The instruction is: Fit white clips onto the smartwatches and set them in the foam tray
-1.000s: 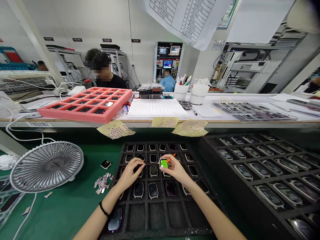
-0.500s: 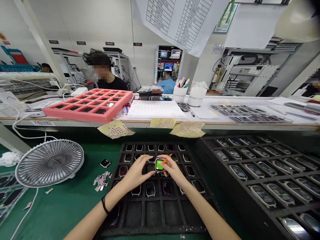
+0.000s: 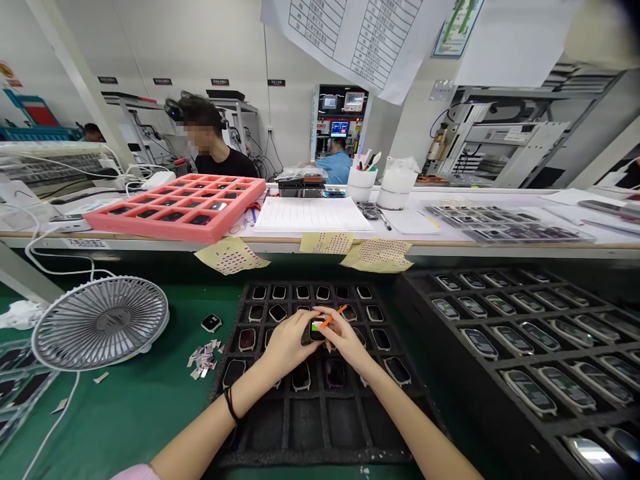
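While both forearms reach in from the bottom of the view and meet near its middle, the hands work over a green-topped table point(image 3: 140, 417). On it lies a black foam tray point(image 3: 313, 448) of square compartments, many holding a smartwatch body, with a larger black foam tray point(image 3: 493, 353) of watch bodies just to its right. A white desk fan point(image 3: 100, 323) stands left of the first tray, near a scatter of paper scraps point(image 3: 203, 357) and one loose watch body point(image 3: 211, 323). The forearms slant inward from wide apart, and a pink sleeve point(image 3: 135, 473) shows at the lower left. The left hand point(image 3: 289, 345), with a black wrist band point(image 3: 231, 404) on its wrist, arches over from the left, its fingers closed around one side of a smartwatch point(image 3: 314, 331). The right hand point(image 3: 346, 340) angles in from the right, pinching the opposite edge with its fingertips. Held between them, the smartwatch sits over the tray's middle rows. Green film point(image 3: 317, 327) partly shows on its screen, and an orange strip point(image 3: 332, 320) slants up and right from it, just beside the right hand.
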